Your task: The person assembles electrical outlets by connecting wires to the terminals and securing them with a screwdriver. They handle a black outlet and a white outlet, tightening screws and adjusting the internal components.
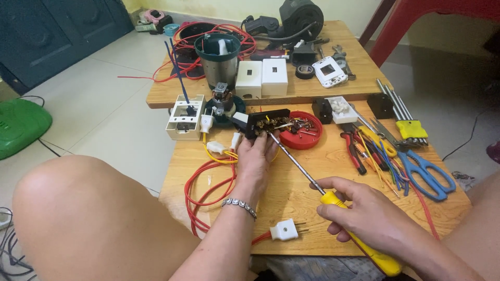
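— Yellow plastic is what your right hand [359,211] grips: the handle of a long screwdriver with a thin steel shaft [333,200]. Your fingers are wrapped tight around that handle, low on the right of the pale wooden bench [297,203].

— And the tip?

— It reaches up and left to the black plastic part studded with brass contacts [268,123], right at its lower edge. Whether the tip sits in a screw, you cannot tell from here.

— What does your left hand do?

— Your left hand [255,158], with a silver bracelet [239,205] on the wrist, holds that black part from below, fingers curled over its near edge. The part sits at the far edge of the bench, just left of a round red lid full of small screws [307,139].

— What lies around?

— Red cable [200,192] loops on the bench left of your wrist and ends in a white two-pin plug [285,229] near the front edge. Blue-handled scissors [429,174] and red-handled pliers [354,151] lie to the right. On the second bench behind stand a steel blender base with a dark green collar [219,60] and two white switch boxes [262,78].
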